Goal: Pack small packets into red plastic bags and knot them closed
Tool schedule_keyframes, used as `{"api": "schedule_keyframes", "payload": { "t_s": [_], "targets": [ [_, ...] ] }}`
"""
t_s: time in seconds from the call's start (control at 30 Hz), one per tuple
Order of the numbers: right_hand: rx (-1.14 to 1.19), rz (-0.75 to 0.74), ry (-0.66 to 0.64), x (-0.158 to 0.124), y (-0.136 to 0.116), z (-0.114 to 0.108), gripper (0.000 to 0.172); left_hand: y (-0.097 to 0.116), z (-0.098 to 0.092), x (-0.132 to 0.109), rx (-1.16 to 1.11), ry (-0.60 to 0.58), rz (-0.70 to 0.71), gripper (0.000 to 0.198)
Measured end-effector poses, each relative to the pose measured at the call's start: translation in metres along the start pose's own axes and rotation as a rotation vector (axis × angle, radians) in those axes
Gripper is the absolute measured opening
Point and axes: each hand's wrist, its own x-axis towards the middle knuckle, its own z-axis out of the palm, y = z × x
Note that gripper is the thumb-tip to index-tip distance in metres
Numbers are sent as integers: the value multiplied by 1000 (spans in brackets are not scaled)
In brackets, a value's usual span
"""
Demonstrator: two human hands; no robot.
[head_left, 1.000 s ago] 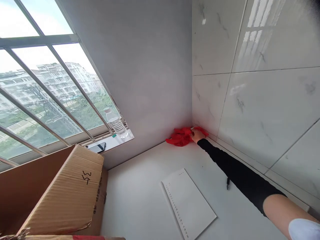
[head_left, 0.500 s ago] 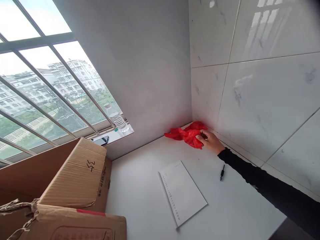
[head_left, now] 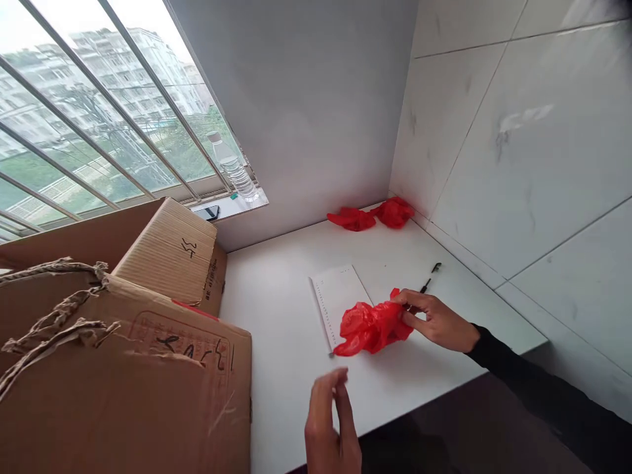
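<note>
Pinched between the thumb and fingers of my right hand [head_left: 437, 319] is a crumpled red plastic bag [head_left: 372, 327]. It hangs over the near part of a white notebook [head_left: 340, 289] and hides some of its page. My left hand [head_left: 332, 424] is raised at the table's front edge, below the bag and apart from it. Its fingers are loosely bent and apart, with nothing in them. A black pen [head_left: 430, 278] lies just beyond my right hand. More red plastic bags [head_left: 392, 212] lie crumpled at the back corner by the wall.
A large open cardboard box [head_left: 162, 388] with torn flaps stands at the left of the white table [head_left: 266, 289]. On the window sill are a clear plastic bottle [head_left: 234, 168] and a phone [head_left: 211, 212]. Tiled wall [head_left: 533, 171] bounds the right side.
My right hand has brought one red bag from the back corner toward me, while other red plastic stays there. My left hand has come into view. The camera view has shifted downward.
</note>
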Motion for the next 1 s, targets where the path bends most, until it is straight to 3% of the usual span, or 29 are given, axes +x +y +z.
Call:
{"api": "schedule_keyframes", "payload": {
  "t_s": [0.03, 0.07, 0.13, 0.2, 0.27, 0.47, 0.57, 0.67, 0.73, 0.8, 0.9, 1.0],
  "targets": [
    [-6, 4, -9, -4, 1, 3, 17, -1, 8, 16, 24, 167, 139, 32],
    [-14, 10, -12, -8, 2, 6, 18, -1, 15, 33, 64, 238, 269, 35],
    [-30, 29, -1, -14, 3, 9, 21, 0, 29, 62, 149, 178, 444, 37],
    [-45, 60, 14, -19, 4, 10, 22, 1, 36, 80, 183, 72, 489, 25],
    [-54, 109, 36, -23, 8, 9, 24, -1, 37, 84, 162, 73, 460, 13],
    [-90, 298, 147, -31, 24, 5, 30, -6, 19, 67, 13, 258, 230, 18],
    [-161, 279, 166, -30, 12, 14, 37, 0, 19, 62, -51, 267, 159, 22],
    [-216, 205, 95, -24, -9, 27, 47, 4, 24, 60, -161, 252, 107, 24],
    [-208, 178, 72, -18, -18, 32, 33, 0, 24, 60, -205, 256, 66, 26],
    [-175, 189, 143, -14, -19, 32, 19, -9, 18, 60, -210, 302, 3, 28],
    [-55, 281, 279, -15, -15, 27, 19, -23, 10, 60, -222, 402, -109, 33],
    [46, 325, 274, -21, -15, 27, 18, -21, 12, 58, -142, 415, 48, 34]
  ]
}}
